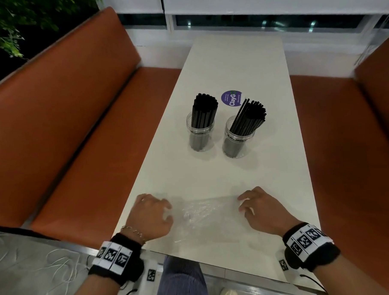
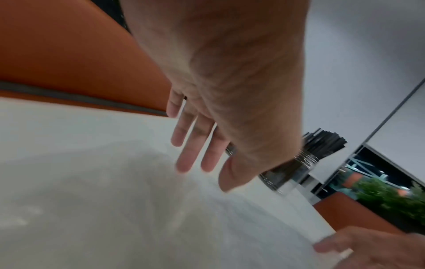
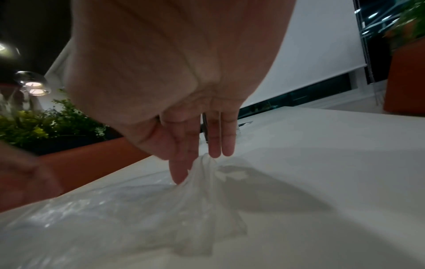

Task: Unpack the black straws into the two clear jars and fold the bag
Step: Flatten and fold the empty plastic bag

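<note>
Black straws (image 1: 204,112) standing in both jars (image 1: 238,135), bag (image 1: 205,216) emptied but unfolded on near tabletop (image 1: 236,60), right hand (image 1: 262,209) fingers (image 3: 184,163) pinching one bag corner, left hand (image 1: 151,216) fingers (image 2: 195,145) spread, empty.

Two clear jars upright mid-table, side by side, apart: left jar (image 1: 200,133), right jar (image 1: 237,137). Each packed with black straws (image 1: 204,112) standing upright, tops fanning above rims. Clear bag (image 1: 203,216) empty, crumpled, lying flat at near table edge, one end bunched up.
</note>
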`<state>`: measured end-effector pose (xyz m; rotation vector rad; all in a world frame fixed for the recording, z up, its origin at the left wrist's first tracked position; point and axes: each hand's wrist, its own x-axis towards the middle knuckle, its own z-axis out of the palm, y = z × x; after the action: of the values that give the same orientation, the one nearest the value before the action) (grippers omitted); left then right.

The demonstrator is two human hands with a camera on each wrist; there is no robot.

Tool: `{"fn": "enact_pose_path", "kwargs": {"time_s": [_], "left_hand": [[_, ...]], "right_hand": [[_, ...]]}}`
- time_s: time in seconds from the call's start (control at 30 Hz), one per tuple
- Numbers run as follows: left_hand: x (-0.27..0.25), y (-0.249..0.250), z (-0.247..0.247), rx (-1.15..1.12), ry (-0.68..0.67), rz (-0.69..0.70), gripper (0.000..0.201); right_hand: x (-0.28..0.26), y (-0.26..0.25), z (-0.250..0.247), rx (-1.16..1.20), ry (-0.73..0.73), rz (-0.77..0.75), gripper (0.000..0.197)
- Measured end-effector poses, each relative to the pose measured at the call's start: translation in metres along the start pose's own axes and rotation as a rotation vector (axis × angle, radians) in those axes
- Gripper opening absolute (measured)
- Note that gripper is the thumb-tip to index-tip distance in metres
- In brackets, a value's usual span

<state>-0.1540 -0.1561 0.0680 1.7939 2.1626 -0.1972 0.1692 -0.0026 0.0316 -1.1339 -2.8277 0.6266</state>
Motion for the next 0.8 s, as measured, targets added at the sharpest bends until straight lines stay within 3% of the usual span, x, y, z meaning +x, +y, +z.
{"fn": "enact_pose_path", "kwargs": {"time_s": [0.07, 0.13, 0.2, 0.27, 0.33, 0.37, 0.5, 0.6, 0.7, 0.8], "left_hand": [[0.013, 0.024, -0.002, -0.106, 0.0, 0.03, 0.069], [0.027, 0.049, 0.0, -0.24, -0.093, 0.024, 0.094], [0.04, 0.065, 0.005, -0.325, -0.18, -0.022, 0.099], [0.047, 0.076, 0.006, -0.363, -0.292, -0.059, 0.084], [0.049, 0.085, 0.006, -0.409, -0.373, -0.057, 0.042], [0.047, 0.088, 0.006, -0.458, -0.39, -0.048, 0.031], [0.034, 0.083, 0.012, -0.914, -0.356, -0.14, 0.025], [0.013, 0.087, 0.007, -1.261, -0.269, -0.189, 0.031], [-0.008, 0.1, 0.002, -1.434, -0.201, -0.174, 0.035], [-0.023, 0.112, 0.0, -1.505, -0.162, -0.157, 0.04]], "right_hand": [[-0.003, -0.005, 0.0, 0.002, -0.057, 0.013, 0.026], [-0.005, -0.005, 0.0, 0.008, -0.108, 0.034, 0.036], [-0.007, -0.007, 0.0, 0.021, -0.115, 0.055, 0.039], [-0.009, -0.008, 0.0, 0.019, -0.061, 0.053, 0.043], [-0.011, -0.009, 0.001, 0.015, 0.037, 0.068, 0.058], [-0.013, -0.01, 0.001, 0.028, 0.096, 0.103, 0.069], [-0.029, -0.031, -0.006, 0.411, 0.289, 0.435, 0.122], [-0.044, -0.056, -0.015, 0.827, 0.188, 0.601, 0.151], [-0.052, -0.075, -0.017, 1.189, -0.069, 0.586, 0.141], [-0.052, -0.078, -0.015, 1.294, -0.184, 0.422, 0.073]]}}
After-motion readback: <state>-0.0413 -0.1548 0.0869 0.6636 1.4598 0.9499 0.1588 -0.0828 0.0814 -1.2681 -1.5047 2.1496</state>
